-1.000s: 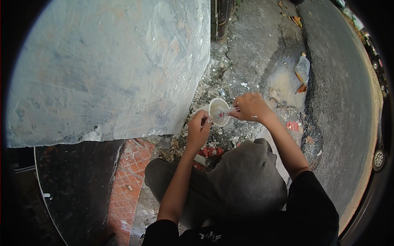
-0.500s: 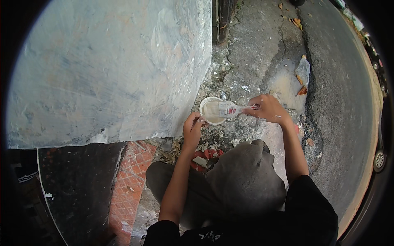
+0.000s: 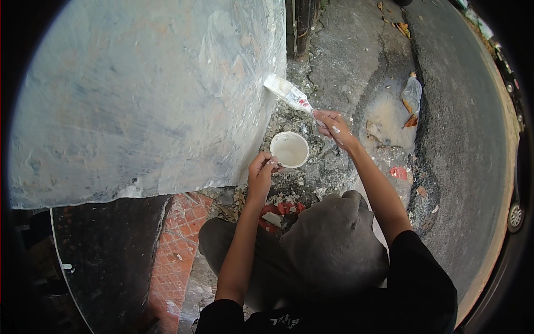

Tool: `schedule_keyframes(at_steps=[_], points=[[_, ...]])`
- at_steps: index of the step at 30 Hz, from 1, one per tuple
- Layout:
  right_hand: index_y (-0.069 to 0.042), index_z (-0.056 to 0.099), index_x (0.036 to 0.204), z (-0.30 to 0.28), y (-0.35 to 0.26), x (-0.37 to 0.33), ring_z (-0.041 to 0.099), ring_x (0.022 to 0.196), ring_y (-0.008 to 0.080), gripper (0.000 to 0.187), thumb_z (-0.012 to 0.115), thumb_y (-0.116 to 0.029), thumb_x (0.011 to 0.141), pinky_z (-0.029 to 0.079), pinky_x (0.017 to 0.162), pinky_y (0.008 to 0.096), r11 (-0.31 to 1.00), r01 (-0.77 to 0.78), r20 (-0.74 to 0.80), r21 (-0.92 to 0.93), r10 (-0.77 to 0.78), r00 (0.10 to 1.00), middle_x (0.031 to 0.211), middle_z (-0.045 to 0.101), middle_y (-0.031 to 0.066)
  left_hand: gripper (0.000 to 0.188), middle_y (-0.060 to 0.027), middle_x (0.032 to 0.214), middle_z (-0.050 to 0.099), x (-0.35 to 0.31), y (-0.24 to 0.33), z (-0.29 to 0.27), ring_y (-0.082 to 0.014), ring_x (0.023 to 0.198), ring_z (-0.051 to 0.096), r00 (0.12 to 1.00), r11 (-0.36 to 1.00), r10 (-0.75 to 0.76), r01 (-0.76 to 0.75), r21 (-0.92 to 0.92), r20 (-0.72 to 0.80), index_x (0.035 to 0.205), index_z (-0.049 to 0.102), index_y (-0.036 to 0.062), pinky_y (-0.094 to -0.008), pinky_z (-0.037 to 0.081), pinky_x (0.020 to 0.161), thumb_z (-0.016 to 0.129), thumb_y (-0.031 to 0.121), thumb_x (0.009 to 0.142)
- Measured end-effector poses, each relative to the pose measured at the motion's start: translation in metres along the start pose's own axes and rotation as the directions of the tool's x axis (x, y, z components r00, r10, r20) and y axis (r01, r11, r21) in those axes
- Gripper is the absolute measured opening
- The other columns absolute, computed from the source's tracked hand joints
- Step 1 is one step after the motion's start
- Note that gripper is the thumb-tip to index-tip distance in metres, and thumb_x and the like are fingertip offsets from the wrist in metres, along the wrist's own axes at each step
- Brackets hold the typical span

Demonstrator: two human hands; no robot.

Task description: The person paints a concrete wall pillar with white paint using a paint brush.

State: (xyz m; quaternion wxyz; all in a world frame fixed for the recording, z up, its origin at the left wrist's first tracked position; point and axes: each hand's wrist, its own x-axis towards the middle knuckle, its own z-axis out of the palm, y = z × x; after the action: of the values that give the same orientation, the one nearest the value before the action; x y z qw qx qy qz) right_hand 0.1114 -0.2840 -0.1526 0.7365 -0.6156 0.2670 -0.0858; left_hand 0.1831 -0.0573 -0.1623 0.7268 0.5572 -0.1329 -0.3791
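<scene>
At wall edge | right hand (image 3: 334, 125) fingers grip paintbrush (image 3: 289, 93), arm outstretched | left hand (image 3: 260, 171) fingers hold cup (image 3: 289, 150)

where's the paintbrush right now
In the head view the paintbrush is up centre, held in the right hand, its bristles against the edge of the pale wall, above the white cup.

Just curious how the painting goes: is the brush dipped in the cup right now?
No, the brush in the right hand touches the wall, away from the cup.

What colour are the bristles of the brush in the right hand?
White, loaded with pale paint: the brush bristles show best in the head view, against the wall.
</scene>
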Motion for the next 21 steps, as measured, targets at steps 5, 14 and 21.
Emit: schedule_keyframes(at_steps=[5,14,21], points=[[-0.004,0.063,0.076,-0.01,0.049,0.018,0.034,0.041,0.0038,0.034,0.06,-0.038,0.076,0.024,0.039,0.0202,0.976,-0.11,-0.104,-0.19,0.091,0.99,0.048,0.042,-0.0037,0.008,-0.0022,0.071,0.051,-0.001,-0.004,0.0,-0.0089,0.065,0.051,1.0,1.0,-0.008,0.008,0.023,-0.028,0.076,0.049,0.0018,-0.0234,0.043,0.062,0.047,0.007,0.082],[-0.008,0.049,0.065,0.004,-0.011,0.0,0.027,0.038,0.005,0.028,0.053,-0.03,0.082,0.02,0.039,0.0222,0.982,0.04,-0.129,0.186,-0.016,0.992,0.044,0.032,-0.0058,0.01,-0.0028,0.069,0.051,-0.003,-0.004,-0.006,-0.0086,0.063,0.051,1.0,0.996,-0.003,0.004,0.091,-0.018,0.074,0.048,0.0005,-0.0228,0.043,0.059,0.046,0.005,0.082],[-0.008,0.049,0.066,0.029,0.015,0.017,0.026,0.037,0.006,0.03,0.049,-0.032,0.085,0.02,0.037,0.0241,0.993,-0.017,0.066,0.116,0.009,0.998,0.042,0.032,-0.0042,0.009,-0.0029,0.067,0.052,-0.002,-0.013,-0.007,-0.0088,0.06,0.052,0.999,0.989,-0.022,0.017,0.146,0.037,0.075,0.048,0.0004,-0.0225,0.044,0.057,0.046,0.005,0.082]])
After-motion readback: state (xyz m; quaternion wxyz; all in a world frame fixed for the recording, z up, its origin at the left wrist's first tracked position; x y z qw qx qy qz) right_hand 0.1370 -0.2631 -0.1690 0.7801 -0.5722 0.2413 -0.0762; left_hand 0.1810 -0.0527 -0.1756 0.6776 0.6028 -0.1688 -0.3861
